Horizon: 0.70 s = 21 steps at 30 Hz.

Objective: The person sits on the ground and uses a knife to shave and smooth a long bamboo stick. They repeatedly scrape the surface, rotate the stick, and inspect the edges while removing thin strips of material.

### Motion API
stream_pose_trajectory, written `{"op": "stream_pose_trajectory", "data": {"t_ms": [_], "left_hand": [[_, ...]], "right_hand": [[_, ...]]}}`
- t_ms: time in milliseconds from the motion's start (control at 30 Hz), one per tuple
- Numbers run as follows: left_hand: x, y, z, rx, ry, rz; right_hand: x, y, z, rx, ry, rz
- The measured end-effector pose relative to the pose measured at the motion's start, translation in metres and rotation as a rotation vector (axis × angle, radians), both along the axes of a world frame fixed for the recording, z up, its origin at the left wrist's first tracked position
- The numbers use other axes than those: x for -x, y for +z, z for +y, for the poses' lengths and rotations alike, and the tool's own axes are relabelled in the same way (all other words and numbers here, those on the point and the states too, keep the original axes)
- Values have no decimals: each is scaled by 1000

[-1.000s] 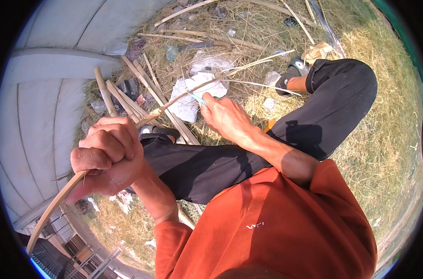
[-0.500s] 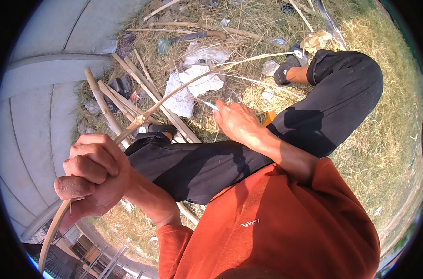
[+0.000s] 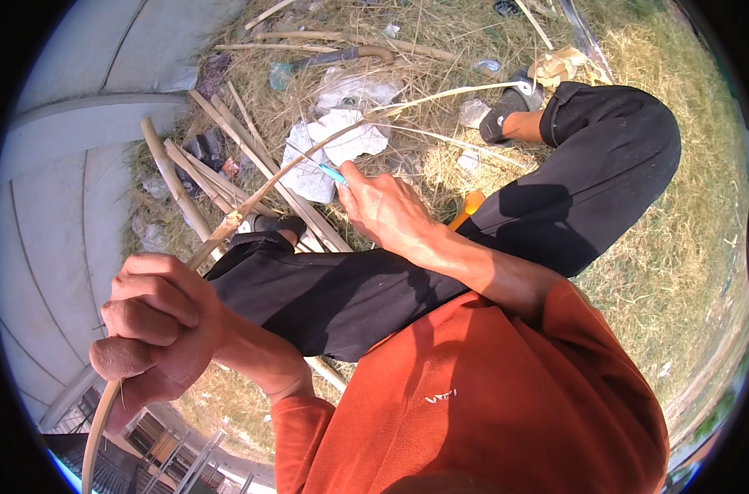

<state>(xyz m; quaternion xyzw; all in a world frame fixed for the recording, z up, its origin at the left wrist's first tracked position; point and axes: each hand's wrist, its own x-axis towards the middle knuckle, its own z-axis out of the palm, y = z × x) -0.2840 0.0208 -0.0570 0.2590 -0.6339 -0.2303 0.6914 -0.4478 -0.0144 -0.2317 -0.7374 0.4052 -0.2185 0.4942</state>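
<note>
We hold our left grip (image 3: 168, 329) at the lower left of the frame, its fingers (image 3: 135, 319) curled tight and its thumb beneath them. Our left forearm (image 3: 263, 354) slants up and leftward to it. Our right grip (image 3: 382, 206) sits near the centre, knuckles upward, fingers closed, our right forearm (image 3: 481, 267) angling up and leftward. Our right knee (image 3: 658, 128) bends at the upper right.

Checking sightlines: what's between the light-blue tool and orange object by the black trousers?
Bare right hand, then yellow dry grass, in the head view.
</note>
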Motion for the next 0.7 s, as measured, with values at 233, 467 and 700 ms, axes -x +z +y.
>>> {"op": "stream_pose_trajectory", "data": {"t_ms": [233, 467, 700], "left_hand": [[-2, -2, 2, 5, 23, 21], [-7, -4, 4, -19, -15, 139], [-4, -1, -1, -53, -21, 203]], "right_hand": [[-7, -25, -5, 39, -4, -27], [-7, -36, 3, 39, -50, -3], [2, -94, -31, 1, -79, 352]]}}
